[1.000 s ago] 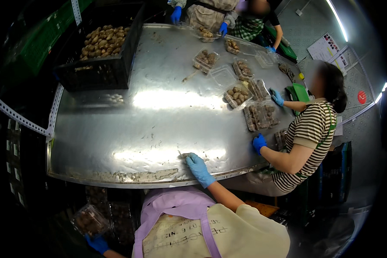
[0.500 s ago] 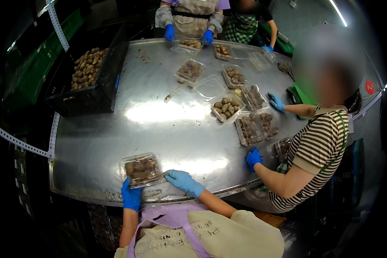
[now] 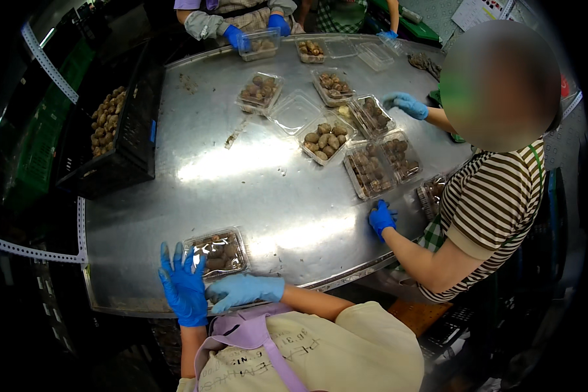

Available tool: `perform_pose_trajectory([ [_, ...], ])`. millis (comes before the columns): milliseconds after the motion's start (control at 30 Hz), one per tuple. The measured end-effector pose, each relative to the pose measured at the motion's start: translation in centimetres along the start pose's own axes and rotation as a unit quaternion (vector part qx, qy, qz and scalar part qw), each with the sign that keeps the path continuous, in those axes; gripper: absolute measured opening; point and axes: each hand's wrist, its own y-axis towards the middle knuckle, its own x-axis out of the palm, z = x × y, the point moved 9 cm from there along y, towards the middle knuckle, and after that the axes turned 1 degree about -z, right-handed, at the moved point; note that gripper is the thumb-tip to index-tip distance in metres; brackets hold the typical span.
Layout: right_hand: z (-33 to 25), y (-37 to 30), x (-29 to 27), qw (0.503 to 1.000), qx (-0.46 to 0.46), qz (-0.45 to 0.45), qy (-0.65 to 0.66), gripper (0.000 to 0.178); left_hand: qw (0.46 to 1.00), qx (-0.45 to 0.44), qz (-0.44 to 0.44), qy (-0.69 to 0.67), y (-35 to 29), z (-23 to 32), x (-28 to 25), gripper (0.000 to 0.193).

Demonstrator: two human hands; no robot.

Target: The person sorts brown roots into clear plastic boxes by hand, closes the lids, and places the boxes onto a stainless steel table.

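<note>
A closed clear plastic clamshell box (image 3: 223, 252) of brown tubers lies on the metal table near its front edge. My left hand (image 3: 184, 291), in a blue glove, is raised at the left of the box with fingers spread and nothing in them. My right hand (image 3: 245, 291), in a lighter blue glove, reaches leftward along the near side of the box. Its fingers are stretched out toward my left wrist, and I see nothing held in them. Whether the right hand touches the box I cannot tell.
A black crate (image 3: 121, 140) of tubers stands at the table's left. Several clamshell boxes sit at mid-right, among them an open one (image 3: 325, 140). A co-worker in a striped shirt (image 3: 483, 215) works at the right; other people's gloved hands (image 3: 234, 36) are at the far edge.
The box, earlier held tilted at its corner by my left hand, now lies flat. My left hand has let go and opened; my right hand has moved left. The view has shifted.
</note>
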Motion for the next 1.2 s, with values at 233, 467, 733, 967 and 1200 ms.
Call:
perform_pose_trajectory([
  [233, -1.9, 0.5, 1.6, 0.97, -0.117, 0.029, -0.212, 0.035, 0.97, -0.081, -0.133, -0.186, -0.3, 0.6, 4.4, 0.074],
  [467, -7.4, 0.0, 4.4, 0.918, -0.193, -0.043, -0.344, 0.018, 0.993, 0.009, -0.116, -0.017, 0.5, 2.6, 3.2, 0.062],
  [733, -5.4, -1.6, -7.4, 0.86, -0.238, 0.176, 0.416, 0.036, 0.959, 0.0, -0.016, 0.284, -1.8, -1.1, 1.1, 0.022],
  [967, -3.0, -1.7, -9.8, 0.763, -0.261, 0.206, 0.554, 0.047, 0.87, -0.158, -0.242, 0.398, -6.4, -10.9, 4.4, 0.039],
  [1200, -6.3, -3.3, -11.1, 0.81, -0.281, 0.349, 0.377, 0.064, 0.786, 0.023, -0.33, 0.522, -7.8, -9.5, 7.8, 0.025],
])
